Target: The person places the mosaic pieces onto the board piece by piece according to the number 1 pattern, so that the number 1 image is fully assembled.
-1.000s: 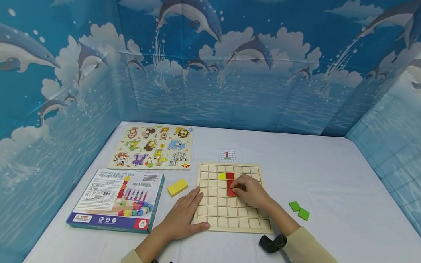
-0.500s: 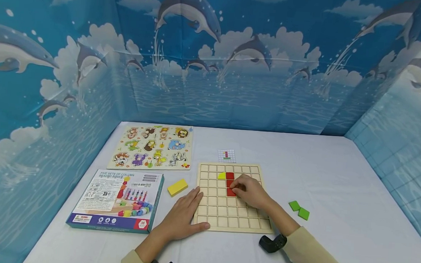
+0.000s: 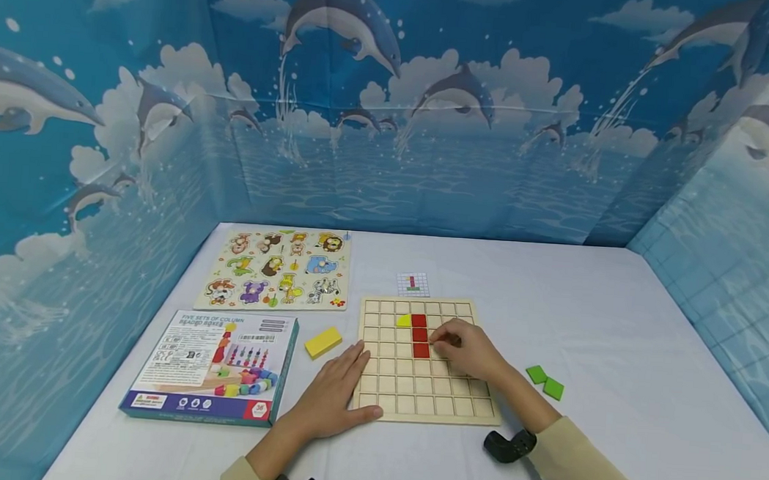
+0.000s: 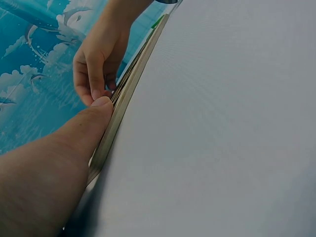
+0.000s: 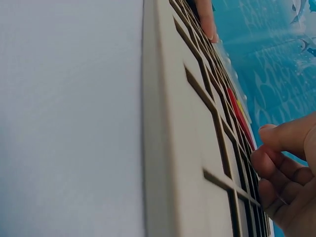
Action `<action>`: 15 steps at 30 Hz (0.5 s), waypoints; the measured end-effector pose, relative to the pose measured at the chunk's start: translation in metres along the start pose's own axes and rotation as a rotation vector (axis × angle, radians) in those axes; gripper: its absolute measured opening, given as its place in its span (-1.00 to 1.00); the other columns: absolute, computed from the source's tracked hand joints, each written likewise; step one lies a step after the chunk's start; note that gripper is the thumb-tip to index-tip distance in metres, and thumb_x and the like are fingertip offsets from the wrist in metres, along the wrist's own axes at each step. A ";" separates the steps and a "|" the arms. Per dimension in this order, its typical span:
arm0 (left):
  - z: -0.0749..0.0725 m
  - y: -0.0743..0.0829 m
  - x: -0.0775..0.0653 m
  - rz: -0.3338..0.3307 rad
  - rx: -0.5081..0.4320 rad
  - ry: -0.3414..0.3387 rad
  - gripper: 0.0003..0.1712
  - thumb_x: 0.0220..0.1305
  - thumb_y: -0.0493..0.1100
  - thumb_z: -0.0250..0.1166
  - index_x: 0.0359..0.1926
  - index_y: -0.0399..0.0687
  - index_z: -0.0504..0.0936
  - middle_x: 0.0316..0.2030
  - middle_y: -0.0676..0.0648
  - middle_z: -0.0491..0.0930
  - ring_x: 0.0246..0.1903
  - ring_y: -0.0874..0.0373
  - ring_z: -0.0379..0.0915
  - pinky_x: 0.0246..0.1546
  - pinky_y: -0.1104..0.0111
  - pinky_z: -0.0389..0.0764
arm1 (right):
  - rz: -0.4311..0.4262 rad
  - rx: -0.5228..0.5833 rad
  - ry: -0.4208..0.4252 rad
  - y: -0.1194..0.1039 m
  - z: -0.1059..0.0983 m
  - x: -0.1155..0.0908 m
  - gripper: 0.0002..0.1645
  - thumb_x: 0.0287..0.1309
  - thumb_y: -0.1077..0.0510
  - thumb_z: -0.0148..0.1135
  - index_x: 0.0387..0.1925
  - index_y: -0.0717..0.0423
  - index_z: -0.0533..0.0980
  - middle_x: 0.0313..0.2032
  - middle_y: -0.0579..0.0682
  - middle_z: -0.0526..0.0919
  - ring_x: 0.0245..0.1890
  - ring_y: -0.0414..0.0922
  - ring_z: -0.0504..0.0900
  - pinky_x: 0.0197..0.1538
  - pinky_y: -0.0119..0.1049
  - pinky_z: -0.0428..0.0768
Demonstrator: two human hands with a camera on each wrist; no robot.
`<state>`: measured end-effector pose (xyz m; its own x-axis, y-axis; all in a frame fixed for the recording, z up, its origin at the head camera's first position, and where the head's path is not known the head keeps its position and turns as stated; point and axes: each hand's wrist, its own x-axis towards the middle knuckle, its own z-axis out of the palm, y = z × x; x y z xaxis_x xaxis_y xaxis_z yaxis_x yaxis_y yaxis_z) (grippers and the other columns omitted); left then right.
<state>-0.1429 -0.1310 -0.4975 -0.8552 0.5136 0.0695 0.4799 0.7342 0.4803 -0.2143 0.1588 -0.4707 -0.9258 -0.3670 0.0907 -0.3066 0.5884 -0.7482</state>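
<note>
A wooden grid board [image 3: 392,384] lies on the table, its cells outlined by ridges. A column of 3 red square tiles [image 3: 421,351] sits in it, with a yellow tile [image 3: 404,320] left of the top one. My left hand [image 3: 330,391] rests along the board's left edge, fingers straight and the thumb on the near-left corner. Just right of the red tiles, my right hand [image 3: 469,350] hovers over the board. Its fingers are loosely bent, and in the right wrist view nothing shows between the thumb [image 5: 284,137] and fingertips.
Two green tiles [image 3: 552,388] lie right of the board. Behind it is a small pattern card [image 3: 412,284]. To the left are a yellow block [image 3: 323,343], a boxed bead toy [image 3: 211,365] and an animal puzzle board [image 3: 277,270]. A dolphin-printed curtain [image 3: 388,174] surrounds the table.
My right hand has come off the lowest red tile and shifted a little to the right, so the red column shows fully. The left hand has stayed put.
</note>
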 end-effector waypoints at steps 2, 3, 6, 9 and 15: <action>0.000 0.000 0.000 0.003 -0.003 0.003 0.09 0.22 0.44 0.12 0.51 -0.16 0.06 0.51 -0.15 -0.06 0.48 -0.02 -0.17 0.39 -0.01 0.04 | 0.015 0.008 0.009 0.002 -0.003 -0.002 -0.93 0.26 0.24 0.26 -0.25 0.08 0.64 -0.27 -0.11 0.60 -0.29 -0.16 0.52 -0.19 -0.26 0.54; 0.000 0.000 0.000 0.005 -0.005 0.004 0.09 0.22 0.44 0.12 0.51 -0.17 0.07 0.51 -0.15 -0.06 0.48 -0.03 -0.17 0.39 -0.02 0.04 | 0.021 0.010 0.013 0.003 -0.005 -0.004 -0.93 0.26 0.24 0.26 -0.25 0.08 0.64 -0.26 -0.11 0.60 -0.28 -0.16 0.53 -0.18 -0.25 0.55; 0.000 0.000 0.000 0.008 -0.005 0.005 0.09 0.22 0.44 0.12 0.51 -0.17 0.06 0.51 -0.15 -0.06 0.48 -0.03 -0.17 0.39 -0.02 0.03 | 0.048 0.016 0.033 0.007 -0.010 -0.009 -0.93 0.26 0.23 0.27 -0.24 0.08 0.64 -0.22 -0.09 0.61 -0.27 -0.14 0.52 -0.18 -0.22 0.54; 0.001 -0.001 0.000 0.005 0.000 0.002 0.10 0.22 0.45 0.11 0.52 -0.15 0.04 0.52 -0.14 -0.08 0.48 -0.01 -0.19 0.40 0.00 0.02 | 0.055 0.017 0.047 0.012 -0.014 -0.015 -0.92 0.27 0.23 0.26 -0.23 0.09 0.64 -0.19 -0.07 0.62 -0.25 -0.13 0.53 -0.17 -0.21 0.54; 0.001 -0.002 0.000 0.005 0.002 0.005 0.10 0.22 0.44 0.12 0.52 -0.15 0.04 0.52 -0.13 -0.09 0.48 0.00 -0.19 0.40 0.01 0.01 | 0.033 -0.002 0.074 0.019 -0.023 -0.025 -0.92 0.27 0.27 0.25 -0.23 0.11 0.63 -0.22 -0.08 0.63 -0.30 -0.14 0.52 -0.24 -0.30 0.53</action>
<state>-0.1433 -0.1316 -0.4996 -0.8537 0.5152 0.0761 0.4846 0.7324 0.4783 -0.2019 0.1958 -0.4718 -0.9492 -0.2929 0.1148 -0.2760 0.6004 -0.7505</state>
